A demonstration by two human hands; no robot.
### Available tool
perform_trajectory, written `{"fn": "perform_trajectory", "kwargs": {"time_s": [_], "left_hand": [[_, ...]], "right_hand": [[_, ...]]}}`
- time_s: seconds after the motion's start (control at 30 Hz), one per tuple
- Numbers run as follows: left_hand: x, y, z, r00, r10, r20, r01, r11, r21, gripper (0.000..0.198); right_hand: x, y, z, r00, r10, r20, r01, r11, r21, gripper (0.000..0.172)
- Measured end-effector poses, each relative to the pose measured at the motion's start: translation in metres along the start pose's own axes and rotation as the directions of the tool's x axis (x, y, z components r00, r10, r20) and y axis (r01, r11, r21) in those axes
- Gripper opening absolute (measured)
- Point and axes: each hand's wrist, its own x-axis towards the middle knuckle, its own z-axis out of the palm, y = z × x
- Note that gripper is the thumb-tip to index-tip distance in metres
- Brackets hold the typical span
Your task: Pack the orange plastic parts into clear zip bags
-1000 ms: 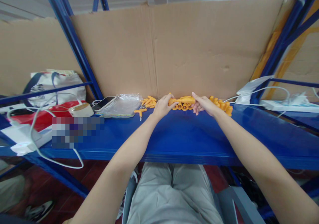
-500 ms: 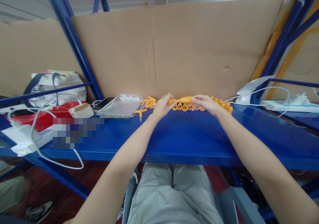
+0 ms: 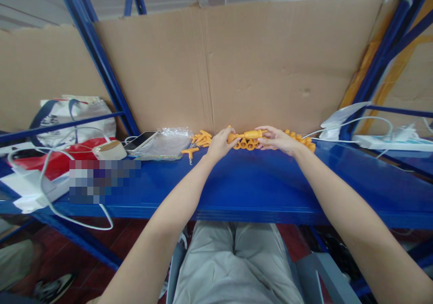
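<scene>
Both hands meet at the back of a blue shelf (image 3: pixel 257 191), against a cardboard wall. My left hand (image 3: pixel 219 145) pinches the left end of a long orange plastic part (image 3: pixel 248 135). My right hand (image 3: pixel 279 140) has its fingers closed round the right end of the same part, which is held level just above a row of orange pieces (image 3: pixel 248 145) lying on the shelf. More orange pieces (image 3: pixel 302 140) sit behind my right wrist. A small heap of orange T-shaped parts (image 3: pixel 202 138) lies left of my left hand, one T-shaped part (image 3: pixel 190 151) apart from it.
Left of the hands lie a clear plastic bag (image 3: pixel 167 142), a phone (image 3: pixel 140 140), a small white case (image 3: pixel 110 150), white cables and a tote bag (image 3: pixel 76 117). At right are a white power strip (image 3: pixel 389 142) and cables. Blue rack posts stand on both sides.
My right hand has turned over and closed down onto the right end of the long orange part. My left hand has stayed where it was.
</scene>
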Motion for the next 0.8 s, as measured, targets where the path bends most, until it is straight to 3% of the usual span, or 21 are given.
{"fn": "perform_trajectory", "kwargs": {"time_s": [0.23,0.43,0.6,0.7,0.8], "left_hand": [[-0.001,0.001,-0.002,1.0,0.0,-0.011,0.0,1.0,-0.006,0.016],[-0.001,0.001,-0.001,1.0,0.001,-0.012,-0.001,1.0,-0.004,0.016],[-0.001,0.001,0.0,1.0,-0.02,0.006,0.02,1.0,-0.002,0.018],[-0.001,0.004,0.001,0.999,-0.031,0.042,0.032,0.999,-0.006,0.023],[-0.002,0.008,0.0,0.992,-0.087,0.093,0.084,0.996,0.037,0.035]], "right_hand": [[0.0,-0.004,0.008,0.995,0.028,-0.092,-0.033,0.998,-0.049,0.024],[-0.006,-0.013,0.017,0.988,0.076,-0.131,-0.079,0.997,-0.017,0.024],[-0.004,-0.014,0.02,0.984,0.129,-0.12,-0.115,0.987,0.115,0.019],[0.0,-0.011,0.017,0.985,0.114,-0.133,-0.081,0.969,0.232,0.014],[0.008,-0.003,0.006,0.966,0.065,-0.252,0.004,0.965,0.262,0.02]]}}
